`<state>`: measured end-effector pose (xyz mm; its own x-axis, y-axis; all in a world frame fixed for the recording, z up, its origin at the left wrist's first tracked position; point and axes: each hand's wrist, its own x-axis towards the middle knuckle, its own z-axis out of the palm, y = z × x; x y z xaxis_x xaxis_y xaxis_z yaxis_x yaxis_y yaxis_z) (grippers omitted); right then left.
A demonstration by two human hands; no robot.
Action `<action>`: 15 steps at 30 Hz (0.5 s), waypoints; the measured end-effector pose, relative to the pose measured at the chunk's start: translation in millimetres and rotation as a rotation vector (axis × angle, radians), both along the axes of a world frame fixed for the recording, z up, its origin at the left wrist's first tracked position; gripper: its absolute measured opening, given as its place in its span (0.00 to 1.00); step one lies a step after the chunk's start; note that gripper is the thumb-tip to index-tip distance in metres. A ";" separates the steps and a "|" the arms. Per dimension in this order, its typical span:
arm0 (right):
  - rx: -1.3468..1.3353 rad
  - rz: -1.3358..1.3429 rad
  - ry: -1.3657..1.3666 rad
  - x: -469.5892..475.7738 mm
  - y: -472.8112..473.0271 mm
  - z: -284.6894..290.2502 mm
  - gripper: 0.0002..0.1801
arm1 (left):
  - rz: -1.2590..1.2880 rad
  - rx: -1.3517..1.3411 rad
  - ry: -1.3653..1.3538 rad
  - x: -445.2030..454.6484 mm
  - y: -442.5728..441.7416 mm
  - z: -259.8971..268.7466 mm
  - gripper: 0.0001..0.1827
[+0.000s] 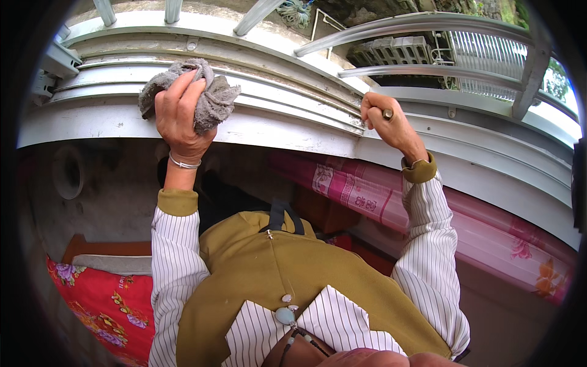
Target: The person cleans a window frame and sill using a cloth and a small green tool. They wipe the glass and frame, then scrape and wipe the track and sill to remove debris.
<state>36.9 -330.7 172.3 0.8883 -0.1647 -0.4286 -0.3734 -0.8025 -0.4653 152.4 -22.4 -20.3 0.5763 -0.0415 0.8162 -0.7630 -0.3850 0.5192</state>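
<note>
My left hand (181, 108) grips a bunched grey cloth (215, 103) over the white metal window track (284, 98). The cloth is frayed and looks dirty. At the corner where two stretches of track meet, my right hand (390, 124) is closed around a thin tool, whose round handle end (387, 113) points up at me. The tool's working end is hidden behind my fingers. Dark dirt (355, 120) lies in the grooves by that corner, and more runs along the outer groove.
Metal railing bars (412, 71) rise beyond the track. Outside lie grey hollow blocks (394, 50) and a coil of rope (294, 13). Below the ledge are pink patterned curtains (367, 202). A red floral cloth (105, 312) lies at lower left, near a round container (69, 172).
</note>
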 end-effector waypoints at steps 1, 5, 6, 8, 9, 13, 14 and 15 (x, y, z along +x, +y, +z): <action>0.019 -0.038 0.039 -2.4 3.7 -6.3 0.07 | 0.003 0.003 0.004 -0.2 0.2 -0.8 0.20; -0.015 -0.130 0.020 -15.7 -19.8 -16.0 0.08 | -0.013 -0.003 0.001 -0.6 1.1 1.2 0.20; 0.004 -0.137 0.040 -13.8 -23.2 -10.3 0.08 | -0.010 0.001 0.004 -0.3 1.3 0.2 0.20; -0.015 -0.113 -0.006 -18.5 -17.0 0.9 0.08 | -0.002 0.003 0.005 0.3 1.0 -1.1 0.20; -0.023 -0.105 -0.028 -20.3 -8.9 9.4 0.08 | -0.003 0.003 0.005 0.6 1.1 -1.7 0.20; -0.117 0.041 0.051 -20.2 -4.3 -19.4 0.08 | 0.010 0.003 0.007 0.3 0.6 0.2 0.20; -0.076 0.003 0.065 -22.1 -9.0 -17.7 0.08 | -0.004 -0.008 0.000 0.0 -0.3 1.8 0.19; 0.016 -0.068 0.048 -24.2 -21.9 -18.3 0.08 | -0.007 -0.007 0.001 0.2 1.2 1.1 0.19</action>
